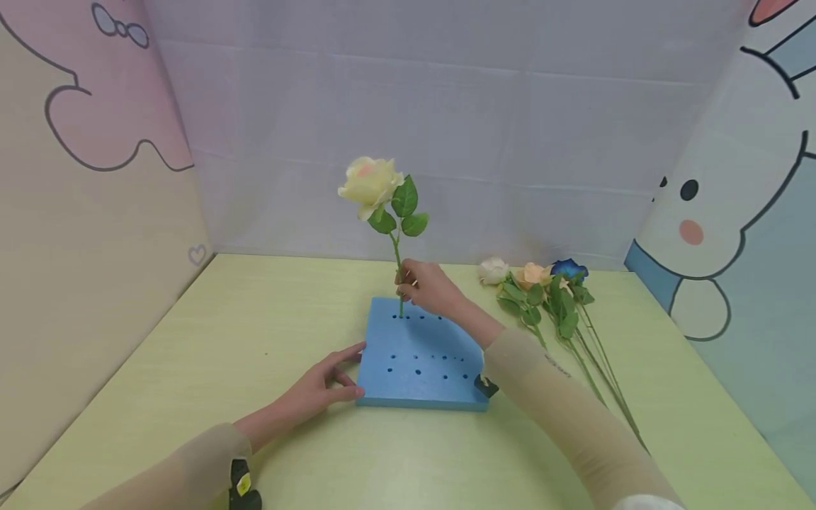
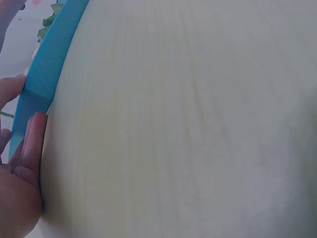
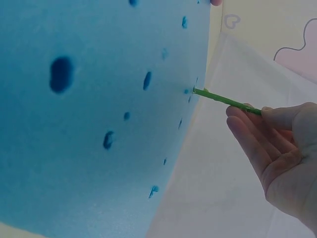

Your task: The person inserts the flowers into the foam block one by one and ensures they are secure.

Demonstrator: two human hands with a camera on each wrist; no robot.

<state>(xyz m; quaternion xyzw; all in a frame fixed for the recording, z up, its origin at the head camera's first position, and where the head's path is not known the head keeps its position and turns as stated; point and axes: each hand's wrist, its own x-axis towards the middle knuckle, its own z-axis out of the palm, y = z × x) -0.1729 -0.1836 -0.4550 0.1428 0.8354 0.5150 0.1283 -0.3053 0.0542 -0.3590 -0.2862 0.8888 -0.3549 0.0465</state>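
Note:
A blue board (image 1: 382, 389) with rows of small holes lies flat on the table. My right hand (image 1: 430, 287) pinches the green stem of an artificial rose (image 1: 370, 183) between thumb and fingers, over the board's far part. The rose stands upright, its pale yellow bloom tilted left above green leaves. In the right wrist view, the lower end of the stem (image 3: 223, 98) is right at the holes near the board's edge. My left hand (image 1: 319, 386) touches the board's left side with extended fingers and thumb; the left wrist view has its fingers (image 2: 33, 144) along the blue edge.
To the right of the board lie several artificial flowers on the table: a white bloom (image 1: 494, 270), a peach bloom (image 1: 533, 275) and a blue bloom (image 1: 569, 268), with long stems pointing toward me. A pale cloth (image 1: 446, 127) hangs behind the table (image 1: 287, 312); cartoon-printed walls flank it.

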